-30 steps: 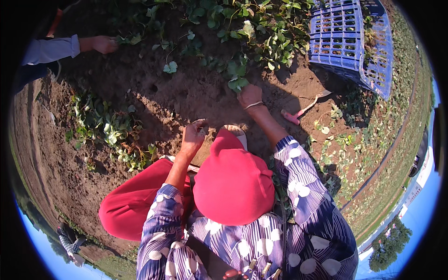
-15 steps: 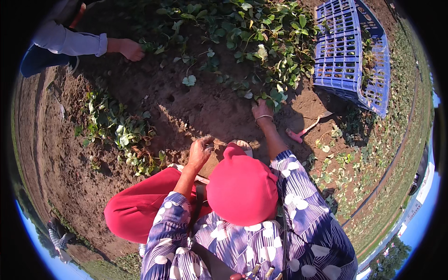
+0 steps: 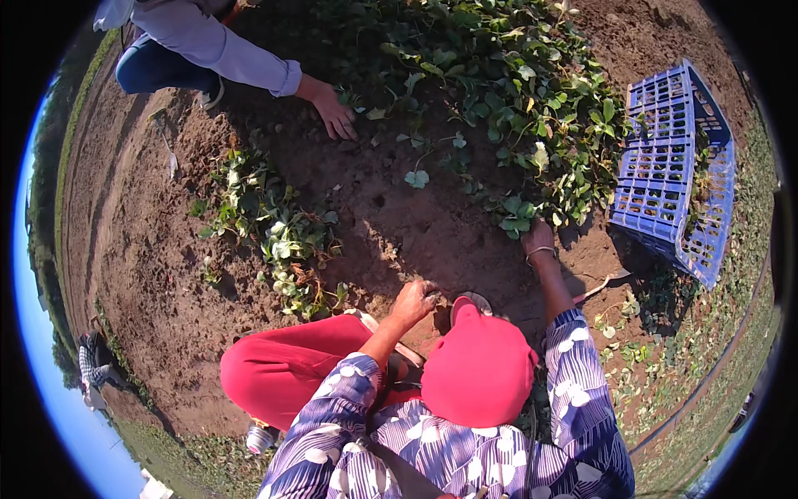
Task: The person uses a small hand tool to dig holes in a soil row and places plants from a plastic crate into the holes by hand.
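Observation:
At the lower edge of a heap of leafy seedlings [image 3: 553, 108], my right hand [image 3: 539, 239] is closed on a leafy seedling [image 3: 517, 219]. Its green leaves show beside my thumb, while the fingertips are partly hidden. My left hand [image 3: 413, 304] is in front of my bent knee, low over the brown soil, its fingers curled and dirty. What those fingers hold, if anything, is too small to make out. Beside my right forearm lies a pink-handled tool [image 3: 593, 288], partly covered by the arm.
A blue plastic crate [image 3: 661, 162] lies tilted at the right, with plants inside. Uprooted plants [image 3: 287, 245] are piled at the left. Across from me, another person's hand [image 3: 331, 110] reaches to the soil from a light sleeve. A distant person [image 3: 93, 362] is at the far left.
My view has turned, so the scene sits farther right and lower. My right hand stays by the plant heap. The other person's hand now has its fingers more spread.

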The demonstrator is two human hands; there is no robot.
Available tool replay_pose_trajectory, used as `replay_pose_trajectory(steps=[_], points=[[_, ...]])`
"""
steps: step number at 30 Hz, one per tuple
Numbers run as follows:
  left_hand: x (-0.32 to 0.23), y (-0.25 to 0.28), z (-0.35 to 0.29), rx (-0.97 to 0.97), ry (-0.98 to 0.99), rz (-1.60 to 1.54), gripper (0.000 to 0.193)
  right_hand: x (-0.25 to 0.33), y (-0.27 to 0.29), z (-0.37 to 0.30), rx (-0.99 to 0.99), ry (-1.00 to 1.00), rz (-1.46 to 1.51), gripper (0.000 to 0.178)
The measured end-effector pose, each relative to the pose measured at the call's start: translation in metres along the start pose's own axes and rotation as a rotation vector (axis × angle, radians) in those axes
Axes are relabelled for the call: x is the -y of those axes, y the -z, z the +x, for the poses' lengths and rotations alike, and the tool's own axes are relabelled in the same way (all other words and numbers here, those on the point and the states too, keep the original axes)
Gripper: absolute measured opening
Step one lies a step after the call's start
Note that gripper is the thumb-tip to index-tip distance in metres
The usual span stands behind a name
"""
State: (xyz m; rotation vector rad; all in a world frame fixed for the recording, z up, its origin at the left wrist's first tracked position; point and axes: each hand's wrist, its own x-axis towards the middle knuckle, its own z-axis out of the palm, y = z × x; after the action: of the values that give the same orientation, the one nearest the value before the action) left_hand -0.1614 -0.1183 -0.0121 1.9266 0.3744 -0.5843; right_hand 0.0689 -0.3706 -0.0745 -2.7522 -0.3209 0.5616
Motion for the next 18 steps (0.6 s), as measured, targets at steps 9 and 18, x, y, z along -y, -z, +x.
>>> replay_pose_trajectory(steps=[9,18], points=[[0.017,-0.008,-0.019,-0.095,-0.054,0.092,0.034,0.024,-0.026,-0.026,-0.202,0.104,0.156,0.055],[0.007,0.003,-0.015,-0.079,-0.025,0.088,0.032,-0.002,-0.037,-0.006,-0.028,-0.242,0.062,0.03]])
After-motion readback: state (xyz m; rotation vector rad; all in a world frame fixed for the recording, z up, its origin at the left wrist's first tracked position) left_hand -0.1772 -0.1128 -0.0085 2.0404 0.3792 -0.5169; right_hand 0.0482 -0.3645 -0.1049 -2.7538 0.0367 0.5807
